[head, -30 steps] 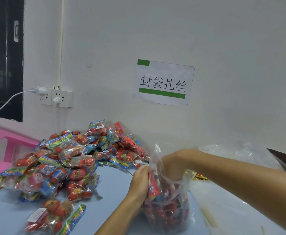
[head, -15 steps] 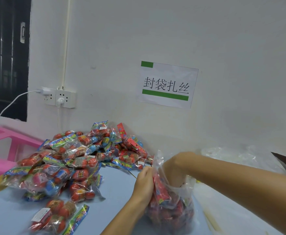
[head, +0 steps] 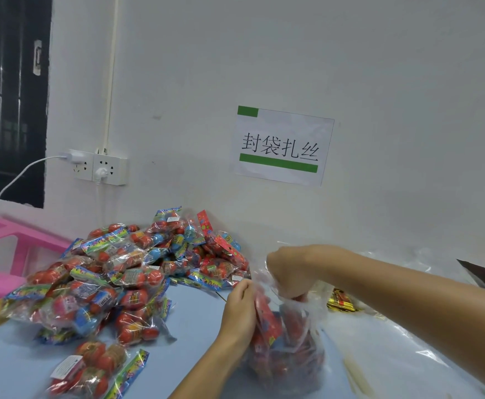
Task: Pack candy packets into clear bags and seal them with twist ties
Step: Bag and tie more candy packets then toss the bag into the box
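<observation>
Head view, bag: a clear bag [head: 286,349] filled with red candy packets is stood on the blue table [head: 195,321], near the front edge, right of centre.
Head view, left hand: the left hand [head: 240,308] is curled against the bag's left side, and the plastic and a red packet appear to be gripped by the fingers; a thin stick-like strip, possibly a twist tie [head: 221,297], is seen just beside its knuckles, though whether it is held cannot be told.
Head view, right hand: the right hand [head: 289,272] is closed in a fist over the bag's mouth, where the gathered plastic is clutched.
Head view, candy pile: a heap of candy packets [head: 137,272] is piled against the wall, left of the bag and apart from it.
Head view, loose packet: one candy packet [head: 97,370] is laid alone at the front left.
Head view, spare bags: flat clear bags [head: 394,347] are spread under the right forearm.
Head view, wall: a paper sign [head: 283,146] and a power socket [head: 100,168] are fixed to the wall.
</observation>
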`<state>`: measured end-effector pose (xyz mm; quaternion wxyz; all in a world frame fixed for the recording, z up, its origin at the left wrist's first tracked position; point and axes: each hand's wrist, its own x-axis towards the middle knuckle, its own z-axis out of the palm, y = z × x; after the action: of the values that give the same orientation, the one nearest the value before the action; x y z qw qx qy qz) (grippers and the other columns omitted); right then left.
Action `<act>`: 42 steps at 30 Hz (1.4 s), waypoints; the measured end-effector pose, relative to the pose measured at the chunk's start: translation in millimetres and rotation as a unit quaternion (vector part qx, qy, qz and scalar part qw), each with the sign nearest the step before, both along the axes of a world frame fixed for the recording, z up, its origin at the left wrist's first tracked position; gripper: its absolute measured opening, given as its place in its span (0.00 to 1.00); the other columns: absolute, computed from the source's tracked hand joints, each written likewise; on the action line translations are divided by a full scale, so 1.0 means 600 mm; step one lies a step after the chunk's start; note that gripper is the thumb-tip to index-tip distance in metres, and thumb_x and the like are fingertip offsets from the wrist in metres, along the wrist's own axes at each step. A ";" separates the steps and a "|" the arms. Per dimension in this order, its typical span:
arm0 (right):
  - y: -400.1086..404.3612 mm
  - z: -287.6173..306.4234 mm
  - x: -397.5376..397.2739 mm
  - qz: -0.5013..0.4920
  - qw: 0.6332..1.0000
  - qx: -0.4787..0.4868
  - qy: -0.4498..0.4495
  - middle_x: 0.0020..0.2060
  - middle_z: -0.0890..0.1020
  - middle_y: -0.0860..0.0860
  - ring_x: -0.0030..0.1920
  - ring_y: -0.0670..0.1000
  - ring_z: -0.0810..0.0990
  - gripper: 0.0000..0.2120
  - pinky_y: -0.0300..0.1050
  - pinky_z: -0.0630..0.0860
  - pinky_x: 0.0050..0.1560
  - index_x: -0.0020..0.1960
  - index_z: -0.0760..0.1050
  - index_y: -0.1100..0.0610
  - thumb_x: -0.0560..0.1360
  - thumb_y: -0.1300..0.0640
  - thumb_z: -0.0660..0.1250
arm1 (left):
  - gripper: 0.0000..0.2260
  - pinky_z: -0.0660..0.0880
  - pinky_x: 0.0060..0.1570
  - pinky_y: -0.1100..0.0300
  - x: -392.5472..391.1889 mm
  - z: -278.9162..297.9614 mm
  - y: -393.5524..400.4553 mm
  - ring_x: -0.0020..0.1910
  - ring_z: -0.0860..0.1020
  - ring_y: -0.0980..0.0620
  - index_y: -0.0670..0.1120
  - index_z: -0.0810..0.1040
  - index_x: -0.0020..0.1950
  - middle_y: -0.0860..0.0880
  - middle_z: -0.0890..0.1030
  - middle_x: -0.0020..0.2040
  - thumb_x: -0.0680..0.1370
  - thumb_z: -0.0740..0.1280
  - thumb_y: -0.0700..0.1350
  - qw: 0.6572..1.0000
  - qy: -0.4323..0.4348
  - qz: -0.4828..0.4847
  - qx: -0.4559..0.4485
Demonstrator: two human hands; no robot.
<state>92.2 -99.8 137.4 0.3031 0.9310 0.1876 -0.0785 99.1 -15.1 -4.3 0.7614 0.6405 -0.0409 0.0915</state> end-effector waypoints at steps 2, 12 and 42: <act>-0.003 -0.004 -0.002 0.007 1.000 -0.009 -0.005 0.27 0.71 0.52 0.33 0.54 0.70 0.11 0.39 0.64 0.25 0.33 0.72 0.58 0.74 0.64 0.65 | 0.13 0.77 0.48 0.49 -0.003 0.001 0.000 0.42 0.79 0.49 0.38 0.76 0.48 0.37 0.81 0.46 0.84 0.57 0.45 1.000 -0.013 0.013 0.005; -0.018 0.013 -0.015 -0.016 0.998 -0.023 0.056 0.40 0.76 0.55 0.41 0.55 0.71 0.09 0.41 0.69 0.35 0.42 0.75 0.60 0.76 0.67 0.58 | 0.14 0.75 0.42 0.57 0.008 -0.011 -0.003 0.40 0.78 0.52 0.40 0.76 0.46 0.45 0.80 0.40 0.85 0.57 0.45 1.000 -0.022 0.017 0.007; -0.032 -0.032 -0.023 -0.053 0.998 0.014 0.006 0.33 0.68 0.50 0.32 0.48 0.69 0.01 0.41 0.71 0.38 0.47 0.76 0.65 0.75 0.68 0.68 | 0.15 0.71 0.37 0.64 0.014 -0.017 -0.005 0.36 0.75 0.56 0.47 0.74 0.41 0.51 0.76 0.36 0.85 0.55 0.44 0.998 -0.039 0.022 0.047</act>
<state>78.7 -119.1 118.0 0.2839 0.9435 0.1407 -0.0974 107.5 -18.3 -14.7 0.7259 0.6725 -0.0611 0.1310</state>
